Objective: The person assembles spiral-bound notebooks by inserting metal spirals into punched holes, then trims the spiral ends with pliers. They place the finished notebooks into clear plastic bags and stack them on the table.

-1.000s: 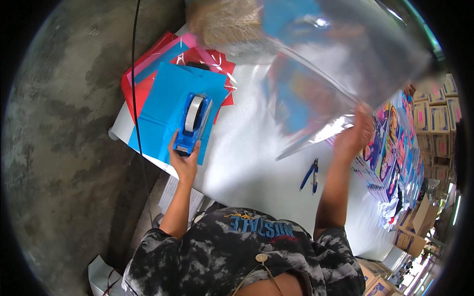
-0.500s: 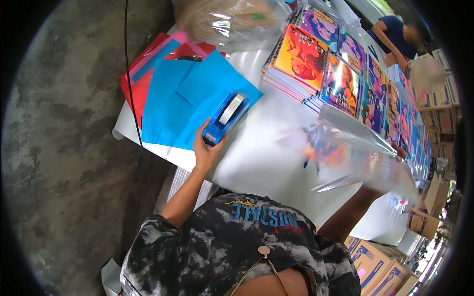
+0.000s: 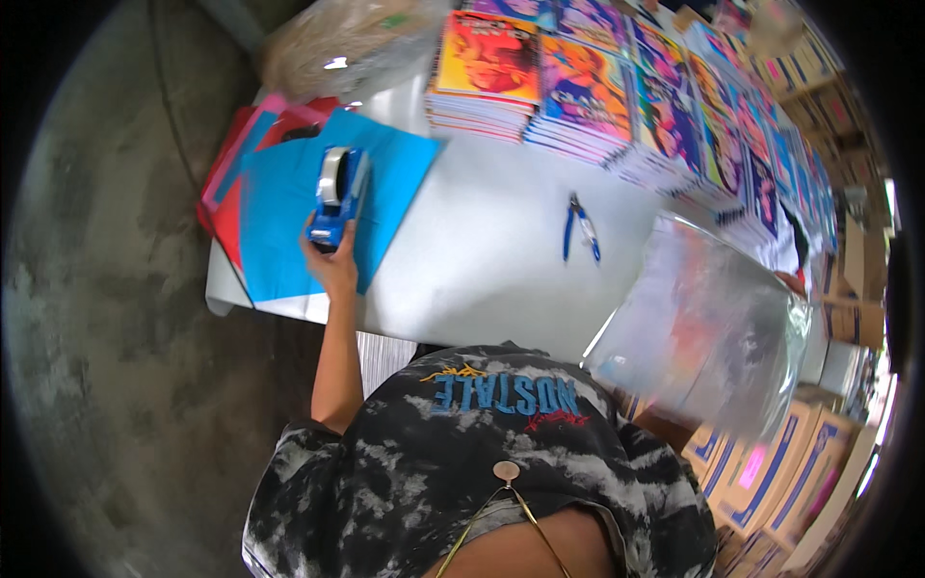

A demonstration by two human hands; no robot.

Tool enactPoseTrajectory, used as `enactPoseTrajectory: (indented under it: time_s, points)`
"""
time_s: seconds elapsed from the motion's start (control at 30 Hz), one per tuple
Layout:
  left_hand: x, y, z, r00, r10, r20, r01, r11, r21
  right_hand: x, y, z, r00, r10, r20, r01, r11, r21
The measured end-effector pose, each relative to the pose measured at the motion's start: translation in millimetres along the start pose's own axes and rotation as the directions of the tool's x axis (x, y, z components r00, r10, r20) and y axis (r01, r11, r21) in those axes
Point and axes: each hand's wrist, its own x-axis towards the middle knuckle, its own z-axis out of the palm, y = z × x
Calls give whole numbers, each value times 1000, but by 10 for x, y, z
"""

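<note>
My left hand (image 3: 332, 270) is wrapped around the lower end of a blue tape dispenser (image 3: 351, 197) with a pale roll of tape in it. Both are over blue sheets (image 3: 400, 173), which lie on red and pink ones. At the right edge of the table, a clear plastic bag (image 3: 699, 318) hangs spread out and slightly blurred. Only a few fingers of my right hand (image 3: 792, 282) show, gripping its far right corner; the bag covers part of that forearm. Blue-handled pliers (image 3: 581, 231) lie on the white tabletop between my hands.
Stacks of spiral-bound books with colourful covers (image 3: 583, 89) line the far side. A clear plastic wrapping (image 3: 352, 48) bulges at the far left. Cardboard boxes (image 3: 771, 472) stand at the near right. A dark cable (image 3: 176, 120) runs down the left.
The bag has swung nearer to me and spread out, uncovering the pliers. My left hand still holds the tape dispenser. The whole view has shifted, and the person at the far right is out of sight.
</note>
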Motion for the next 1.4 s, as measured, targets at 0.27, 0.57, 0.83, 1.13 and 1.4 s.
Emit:
enactPoseTrajectory:
  time_s: [0.27, 0.57, 0.83, 1.13, 1.4]
  points:
    - [-232, 364, 524, 824, 567, 7, -462, 664, 587, 158, 142, -80, 1000, -7, 12, 7, 1000, 5]
    - [-1444, 613, 2033, 529, 144, 836, -513, 839, 180, 73, 262, -350, 997, 58, 49, -57, 998, -36]
    - [-749, -55, 2046, 683, 411, 604, -646, 726, 236, -226, 671, -914, 958, 253, 134, -237, 963, -127]
    - [-309, 693, 1771, 809, 242, 537, -472, 810, 347, 307, 990, -857, 911, 296, 287, -300, 954, -32]
    - [-1804, 1266, 2297, -79, -201, 976, 713, 673, 196, 266, 1322, -873, 704, 385, 597, -603, 767, 216]
